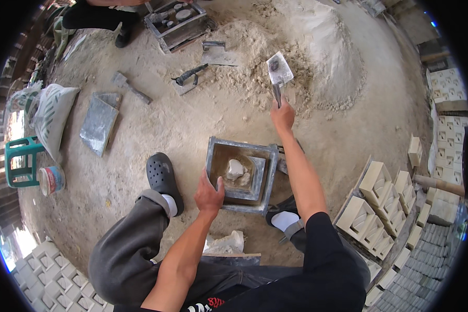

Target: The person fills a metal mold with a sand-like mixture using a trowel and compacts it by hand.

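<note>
One grey box [272,169] in the middle, white lump [236,169] inside; left hand [209,197] clamped on its rim at eight o'clock; right hand [282,115] wrapped tight round a trowel [283,73] at one o'clock; big sand pile [330,52] farther out that way

Bare ground [192,125] leaves passage between the box [239,142] and sandy heap [327,52], the right forearm [302,174] blocking its right end.
</note>
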Available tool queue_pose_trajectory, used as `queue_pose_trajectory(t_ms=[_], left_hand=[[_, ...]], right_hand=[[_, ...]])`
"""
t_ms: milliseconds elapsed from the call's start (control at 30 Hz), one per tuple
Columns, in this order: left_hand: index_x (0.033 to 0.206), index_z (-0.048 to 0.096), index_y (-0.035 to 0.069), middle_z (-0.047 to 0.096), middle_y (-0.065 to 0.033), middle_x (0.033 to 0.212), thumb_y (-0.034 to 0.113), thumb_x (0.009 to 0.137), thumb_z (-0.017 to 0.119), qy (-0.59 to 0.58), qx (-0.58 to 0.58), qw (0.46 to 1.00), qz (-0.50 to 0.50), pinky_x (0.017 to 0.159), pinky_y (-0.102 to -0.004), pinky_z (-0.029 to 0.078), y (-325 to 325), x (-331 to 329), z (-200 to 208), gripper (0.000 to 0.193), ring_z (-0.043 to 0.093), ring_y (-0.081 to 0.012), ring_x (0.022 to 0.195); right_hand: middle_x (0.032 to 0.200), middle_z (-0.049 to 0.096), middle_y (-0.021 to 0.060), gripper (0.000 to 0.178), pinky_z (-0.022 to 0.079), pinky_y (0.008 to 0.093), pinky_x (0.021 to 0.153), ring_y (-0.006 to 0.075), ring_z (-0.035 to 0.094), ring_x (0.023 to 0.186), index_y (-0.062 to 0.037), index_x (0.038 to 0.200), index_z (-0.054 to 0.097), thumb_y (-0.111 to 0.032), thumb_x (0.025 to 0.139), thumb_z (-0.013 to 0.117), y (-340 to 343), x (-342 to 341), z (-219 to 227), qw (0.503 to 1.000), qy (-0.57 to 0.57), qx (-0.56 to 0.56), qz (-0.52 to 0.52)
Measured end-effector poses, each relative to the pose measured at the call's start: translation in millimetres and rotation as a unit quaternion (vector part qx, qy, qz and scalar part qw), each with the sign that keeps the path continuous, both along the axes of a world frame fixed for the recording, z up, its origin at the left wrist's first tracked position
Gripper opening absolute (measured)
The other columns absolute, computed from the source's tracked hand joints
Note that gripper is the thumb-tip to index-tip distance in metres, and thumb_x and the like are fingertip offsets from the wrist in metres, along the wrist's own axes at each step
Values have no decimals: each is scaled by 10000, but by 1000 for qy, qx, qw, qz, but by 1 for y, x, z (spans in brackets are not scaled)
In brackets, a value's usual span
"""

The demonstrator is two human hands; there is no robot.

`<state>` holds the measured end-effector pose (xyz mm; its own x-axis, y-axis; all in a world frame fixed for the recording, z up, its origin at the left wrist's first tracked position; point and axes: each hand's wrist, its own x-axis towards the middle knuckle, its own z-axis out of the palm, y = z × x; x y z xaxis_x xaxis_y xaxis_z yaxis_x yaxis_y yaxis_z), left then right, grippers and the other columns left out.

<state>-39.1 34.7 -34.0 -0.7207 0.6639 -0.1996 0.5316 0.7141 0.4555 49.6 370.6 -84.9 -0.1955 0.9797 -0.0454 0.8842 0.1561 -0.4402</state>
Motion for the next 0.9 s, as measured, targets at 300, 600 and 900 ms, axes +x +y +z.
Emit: queue_pose_trajectory(t_ms=[300,600,900], left_hand=[[1376,375,54,583,-183,1146,407,882,558,24,-11,1000,-9,760,-467,501,-3,0,-3,634,614,-374,950],[1360,382,21,572,-222,1204,430,896,535,0,-49,999,-5,819,-476,487,-2,-3,4,637,609,-394,992],[1379,375,55,576,-181,1196,422,892,537,3,-35,999,-11,790,-468,499,2,0,0,631,611,-366,988]], right_hand=[[890,657,196,457,509,480,706,382,644,813,-89,1293,546,-269,876,595,-31,18,2,999,4,28,26],[916,658,219,436,509,481,722,396,640,830,-78,1265,568,-274,876,589,-35,27,13,1000,4,11,25],[833,665,234,363,493,482,772,415,641,869,-46,1116,653,-290,854,594,-25,40,42,994,70,-59,-58]])
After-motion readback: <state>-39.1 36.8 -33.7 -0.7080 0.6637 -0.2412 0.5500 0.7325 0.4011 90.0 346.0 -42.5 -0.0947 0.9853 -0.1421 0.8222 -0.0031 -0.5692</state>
